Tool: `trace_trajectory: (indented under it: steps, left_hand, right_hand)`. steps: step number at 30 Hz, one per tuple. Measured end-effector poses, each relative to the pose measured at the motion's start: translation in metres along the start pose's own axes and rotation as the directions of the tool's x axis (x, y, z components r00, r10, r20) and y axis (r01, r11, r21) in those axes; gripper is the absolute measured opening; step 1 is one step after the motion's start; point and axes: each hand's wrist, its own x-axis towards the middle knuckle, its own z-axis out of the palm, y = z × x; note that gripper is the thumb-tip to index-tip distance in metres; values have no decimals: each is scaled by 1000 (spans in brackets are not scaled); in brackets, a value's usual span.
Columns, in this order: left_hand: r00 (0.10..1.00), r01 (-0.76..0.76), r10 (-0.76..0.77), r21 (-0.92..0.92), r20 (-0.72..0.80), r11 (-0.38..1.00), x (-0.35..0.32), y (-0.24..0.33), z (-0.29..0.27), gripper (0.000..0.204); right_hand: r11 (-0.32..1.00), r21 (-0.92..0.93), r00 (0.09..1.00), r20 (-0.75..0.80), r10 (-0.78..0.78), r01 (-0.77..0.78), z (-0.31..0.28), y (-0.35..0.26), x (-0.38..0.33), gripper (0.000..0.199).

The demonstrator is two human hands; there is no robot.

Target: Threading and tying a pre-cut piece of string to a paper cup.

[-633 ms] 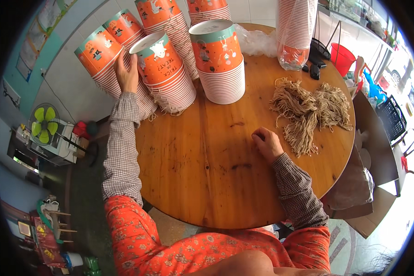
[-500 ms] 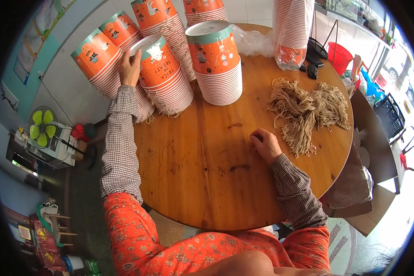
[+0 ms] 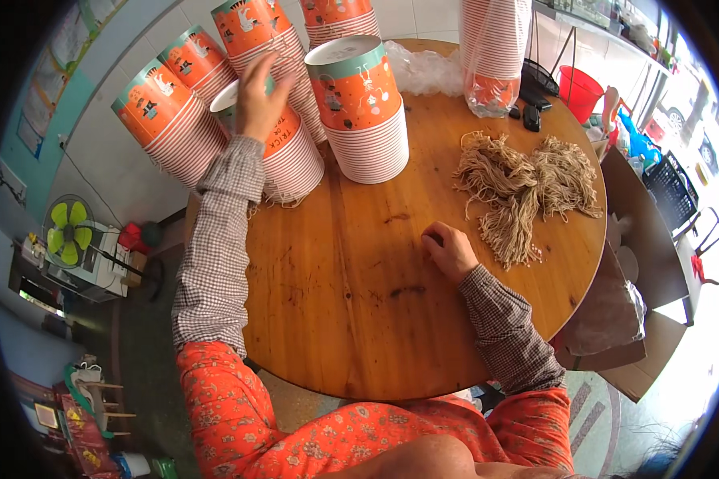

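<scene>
My left hand (image 3: 261, 97) is raised over a leaning stack of nested orange paper buckets (image 3: 294, 169), its fingers apart and nothing in them. It hides part of that stack's top bucket; whether it touches cannot be told. Just right of it stands another upside-down stack, whose top orange-and-green bucket (image 3: 354, 89) shows printed figures and a white base. On the table to the right, my right hand (image 3: 453, 251) rests with curled fingers, and no object shows in it. Closest to this hand is a spread bundle of tan twine cords (image 3: 527, 188).
More bucket stacks (image 3: 156, 112) lean along the far left of the round wooden table (image 3: 359, 319). A bagged stack of cups or buckets (image 3: 494, 56), clear plastic (image 3: 427, 70) and a small black object (image 3: 531, 118) lie at the back. A cardboard box (image 3: 647, 239) stands at the right.
My left hand has left the rim of the leaning stack and moved right and up, its fingers now spread. The right hand keeps its curled rest. The whole view has shifted slightly.
</scene>
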Motion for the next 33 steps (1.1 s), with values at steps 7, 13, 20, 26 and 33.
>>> trace_trajectory:
  steps: [7, 13, 20, 26, 33]
  left_hand:
    - [966, 22, -8, -51, 260, 998, 29, 37, 33, 23]
    - [949, 162, -135, -70, 286, 984, 32, 44, 35, 19]
    - [924, 203, -157, -100, 348, 974, 37, 45, 37, 20]
    - [949, 110, -73, -103, 308, 989, 36, 37, 42, 16]
    - [942, 80, -35, -122, 334, 989, 43, 21, 49, 14]
  right_hand:
    - [999, 32, 1000, 12, 12, -12, 3, 3, 2, 19]
    - [957, -228, 963, -155, -220, 181, 9, -12, 47, 52]
    - [895, -390, 954, -110, -278, 216, 25, -49, 121, 68]
    - [770, -575, 899, -127, -419, 277, 26, -42, 135, 68]
    - [741, -628, 884, -175, -433, 238, 26, -51, 147, 51]
